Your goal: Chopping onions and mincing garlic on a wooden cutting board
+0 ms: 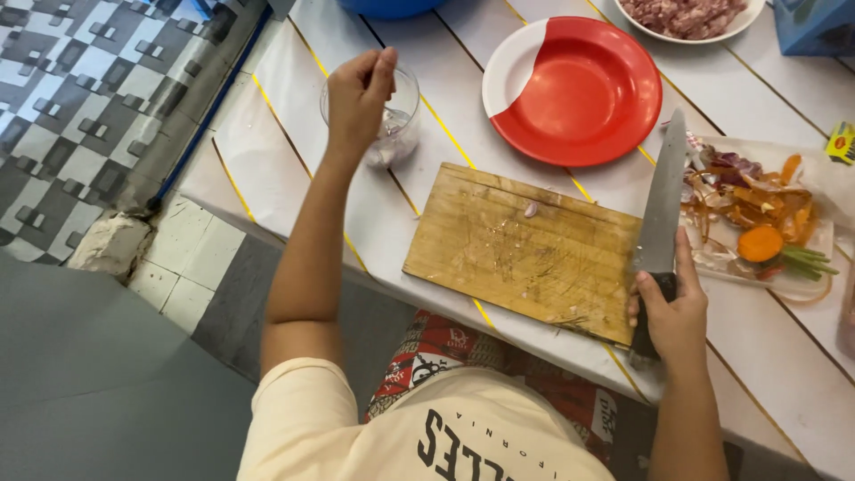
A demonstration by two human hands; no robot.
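Right hand (674, 313) grips a long steel knife (661, 223) (dark handle); left hand (359, 93), fingers pinched, hovers over a glass bowl (403, 125).

Soft, even daylight fills the frame, brightest on the white table (766, 330) at centre and right, where the painted boards come close to washing out. Shadows are faint and short: a thin dark edge under the wooden cutting board (499, 249) along its lower side, and a dim grey area at lower left beneath the table's edge. The red plate (588, 93) carries a mild sheen, and the knife (661, 218) blade reflects a dull grey without hard glare. Focus is fairly sharp at centre; the left hand (359, 93) at upper centre shows slight motion blur. Straight plank lines bow a little toward the corners.
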